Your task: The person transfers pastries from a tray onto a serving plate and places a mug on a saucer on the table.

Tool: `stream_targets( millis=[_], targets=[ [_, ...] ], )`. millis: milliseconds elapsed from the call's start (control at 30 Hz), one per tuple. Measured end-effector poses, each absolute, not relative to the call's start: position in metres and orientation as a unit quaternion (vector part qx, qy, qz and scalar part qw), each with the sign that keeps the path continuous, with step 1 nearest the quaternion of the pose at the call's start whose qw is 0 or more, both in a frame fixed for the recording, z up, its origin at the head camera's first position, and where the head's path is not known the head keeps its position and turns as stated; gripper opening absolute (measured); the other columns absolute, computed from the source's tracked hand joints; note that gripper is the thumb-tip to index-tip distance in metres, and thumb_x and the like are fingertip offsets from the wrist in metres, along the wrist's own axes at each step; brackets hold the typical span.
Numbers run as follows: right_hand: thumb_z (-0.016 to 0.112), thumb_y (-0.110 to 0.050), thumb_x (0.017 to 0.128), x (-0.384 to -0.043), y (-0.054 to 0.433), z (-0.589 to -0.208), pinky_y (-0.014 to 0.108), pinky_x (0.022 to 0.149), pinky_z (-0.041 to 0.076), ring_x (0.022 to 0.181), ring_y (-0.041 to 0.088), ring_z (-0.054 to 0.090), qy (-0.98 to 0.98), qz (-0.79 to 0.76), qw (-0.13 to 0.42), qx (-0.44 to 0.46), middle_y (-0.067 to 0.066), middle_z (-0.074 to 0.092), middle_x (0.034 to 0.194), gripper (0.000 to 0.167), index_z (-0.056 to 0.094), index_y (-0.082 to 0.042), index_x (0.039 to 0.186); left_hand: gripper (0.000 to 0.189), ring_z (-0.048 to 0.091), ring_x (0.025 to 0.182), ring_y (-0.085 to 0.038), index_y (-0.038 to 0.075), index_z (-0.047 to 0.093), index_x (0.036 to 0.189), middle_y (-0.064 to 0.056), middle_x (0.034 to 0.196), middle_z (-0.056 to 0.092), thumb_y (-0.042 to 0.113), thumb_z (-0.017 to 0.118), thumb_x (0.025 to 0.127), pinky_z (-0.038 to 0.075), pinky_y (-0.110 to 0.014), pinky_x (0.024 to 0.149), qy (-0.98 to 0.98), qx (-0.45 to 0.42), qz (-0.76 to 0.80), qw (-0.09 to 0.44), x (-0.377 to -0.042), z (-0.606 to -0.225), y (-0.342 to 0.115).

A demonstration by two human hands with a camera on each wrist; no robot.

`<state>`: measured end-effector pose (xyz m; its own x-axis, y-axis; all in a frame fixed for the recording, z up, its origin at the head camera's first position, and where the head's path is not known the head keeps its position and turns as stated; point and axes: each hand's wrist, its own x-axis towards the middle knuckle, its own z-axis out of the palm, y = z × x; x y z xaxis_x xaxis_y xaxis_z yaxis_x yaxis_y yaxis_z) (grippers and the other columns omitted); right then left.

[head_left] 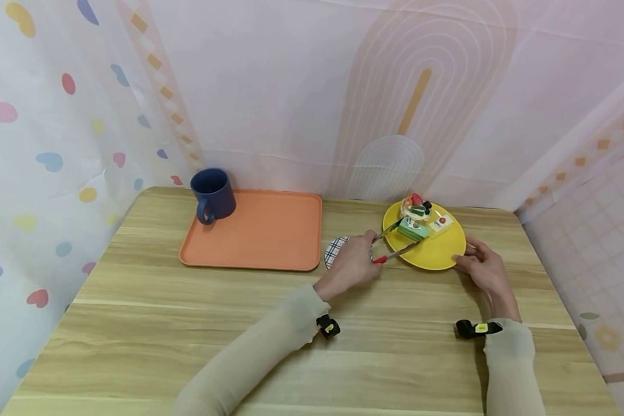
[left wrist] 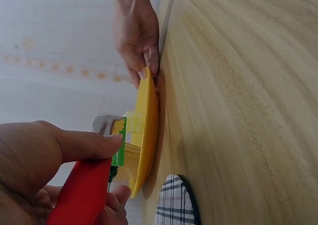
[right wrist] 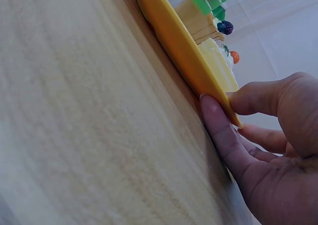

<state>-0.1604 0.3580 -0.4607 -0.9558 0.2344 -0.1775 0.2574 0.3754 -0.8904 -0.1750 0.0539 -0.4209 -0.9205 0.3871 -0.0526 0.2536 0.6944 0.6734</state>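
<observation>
My left hand (head_left: 351, 260) grips metal tongs (head_left: 403, 250) by their red handle (left wrist: 82, 192). The tongs' two arms reach over a yellow plate (head_left: 439, 257), one on each side of a green toy cake slice (head_left: 412, 229); whether they press on it I cannot tell. Beside that slice lies a pale yellow cake slice (head_left: 441, 225), and behind it a round fruit-topped tart (head_left: 416, 207). My right hand (head_left: 485, 270) pinches the plate's near right rim between thumb and fingers, clearly seen in the right wrist view. The plate's underside rests on or very near the table.
A round plaid coaster (head_left: 333, 252) lies partly under my left hand's outline. Further left is an orange tray (head_left: 270, 234), with a dark blue mug (head_left: 218, 196) upright at its back left corner. Behind the wooden table (head_left: 385, 346) hangs a patterned curtain (head_left: 270, 86).
</observation>
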Motion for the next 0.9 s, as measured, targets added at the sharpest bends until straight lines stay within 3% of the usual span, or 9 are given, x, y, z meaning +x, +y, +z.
stream_targets(
  millis=[267, 667, 900],
  targets=[
    [0.065, -0.008, 0.098, -0.161, 0.359, -0.461, 0.017, 0.078, 0.058, 0.084, -0.009, 0.063, 0.828, -0.540, 0.011, 0.150, 0.016, 0.055, 0.132, 0.075, 0.026, -0.002, 0.161, 0.061, 0.050, 0.061, -0.014, 0.008, 0.052, 0.143, -0.004, 0.080, 0.060, 0.015, 0.079, 0.089, 0.038, -0.025, 0.049, 0.913, 0.175, 0.352, 0.107, -0.177, -0.423, 0.061],
    [0.065, -0.008, 0.097, -0.160, 0.358, -0.462, 0.017, 0.078, 0.057, 0.083, -0.010, 0.062, 0.830, -0.537, 0.012, 0.152, 0.021, 0.052, 0.137, 0.076, 0.025, -0.003, 0.161, 0.059, 0.052, 0.066, -0.016, 0.008, 0.054, 0.140, -0.008, 0.100, 0.067, 0.016, 0.079, 0.088, 0.039, -0.026, 0.050, 0.916, 0.175, 0.345, 0.106, -0.178, -0.427, 0.067],
    [0.065, -0.008, 0.098, -0.160, 0.357, -0.460, 0.016, 0.079, 0.057, 0.084, -0.010, 0.062, 0.827, -0.540, 0.017, 0.155, 0.019, 0.052, 0.137, 0.076, 0.025, -0.003, 0.162, 0.058, 0.052, 0.067, -0.016, 0.009, 0.055, 0.139, -0.006, 0.095, 0.065, 0.015, 0.080, 0.086, 0.040, -0.026, 0.051, 0.919, 0.175, 0.337, 0.103, -0.177, -0.428, 0.069]
  ],
)
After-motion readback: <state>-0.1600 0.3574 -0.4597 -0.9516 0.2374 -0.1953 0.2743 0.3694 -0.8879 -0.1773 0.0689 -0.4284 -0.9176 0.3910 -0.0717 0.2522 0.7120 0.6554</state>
